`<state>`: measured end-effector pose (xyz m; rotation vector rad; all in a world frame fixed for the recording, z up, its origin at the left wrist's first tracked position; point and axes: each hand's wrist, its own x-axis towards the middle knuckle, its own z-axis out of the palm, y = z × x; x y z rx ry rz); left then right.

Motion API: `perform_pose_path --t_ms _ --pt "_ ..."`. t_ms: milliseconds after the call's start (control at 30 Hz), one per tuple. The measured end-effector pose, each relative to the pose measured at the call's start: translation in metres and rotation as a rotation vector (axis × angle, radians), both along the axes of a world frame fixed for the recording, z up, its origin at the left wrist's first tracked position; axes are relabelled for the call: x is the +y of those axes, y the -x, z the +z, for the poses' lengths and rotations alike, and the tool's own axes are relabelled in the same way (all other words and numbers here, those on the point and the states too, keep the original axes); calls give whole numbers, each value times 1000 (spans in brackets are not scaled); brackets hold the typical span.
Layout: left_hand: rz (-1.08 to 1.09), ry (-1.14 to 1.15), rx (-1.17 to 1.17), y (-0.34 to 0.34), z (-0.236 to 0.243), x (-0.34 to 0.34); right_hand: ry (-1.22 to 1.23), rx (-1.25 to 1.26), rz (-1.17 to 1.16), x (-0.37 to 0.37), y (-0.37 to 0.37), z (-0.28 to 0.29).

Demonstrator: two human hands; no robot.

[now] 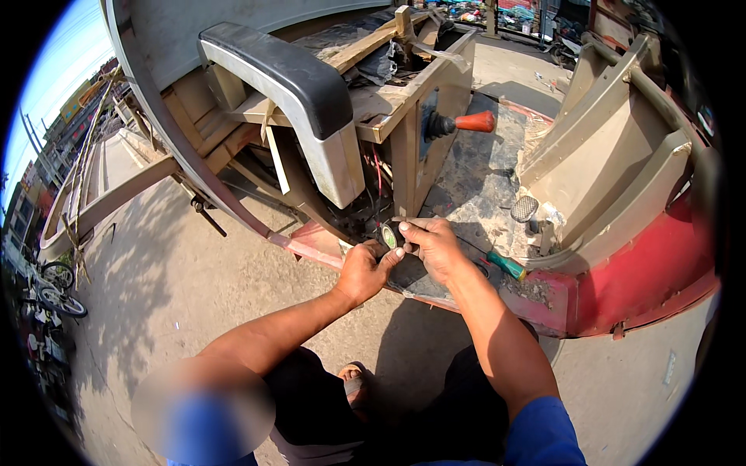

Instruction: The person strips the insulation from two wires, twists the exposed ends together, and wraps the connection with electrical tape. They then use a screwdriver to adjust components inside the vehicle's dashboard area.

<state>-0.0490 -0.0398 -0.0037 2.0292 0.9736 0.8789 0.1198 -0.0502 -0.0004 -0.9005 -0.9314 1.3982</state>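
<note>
A small dark round item with a green and pale oval face point(390, 237), like a tape roll, is held between both hands at the opening under the wooden console. My left hand point(368, 269) grips it from the left, thumb pressed on it. My right hand point(430, 245) pinches at its upper right. Behind them, red and black wires point(378, 172) hang inside the opening. A screwdriver with a green handle point(505, 264) lies on the dirty metal floor to the right of my right hand.
A grey-and-black armrest-like panel point(326, 140), wooden frame point(357, 54) and red-knobbed lever point(472, 121) stand ahead. Curved beige supports point(594, 194) and red bodywork point(637, 279) are right. A pedal point(523, 209) sits on the floor. Bicycles point(58, 299) stand on the pavement point(155, 256) far left.
</note>
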Motion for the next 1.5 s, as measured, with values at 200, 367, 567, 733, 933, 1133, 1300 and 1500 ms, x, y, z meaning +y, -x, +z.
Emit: perform_pose_path --t_ms 200,367,567,733,933,1133,1300,1500 --pt "174 263 -157 0 -4 6 86 -312 -18 0 -8 -3" --pt "266 549 -290 0 1 8 161 -328 1 -10 7 -5" --pt "263 694 -375 4 3 9 186 -270 122 -5 10 -17" --pt "173 664 -335 12 8 7 234 -474 175 -9 10 -1" --pt "133 557 -234 15 -4 15 278 -367 202 -6 -8 -1" --pt "60 432 -361 9 -15 18 195 -349 107 -11 -13 21" --pt "5 229 -188 9 -21 16 6 -313 53 -9 -3 16" --pt "57 226 -119 4 -2 5 -93 -361 86 -4 -1 7"
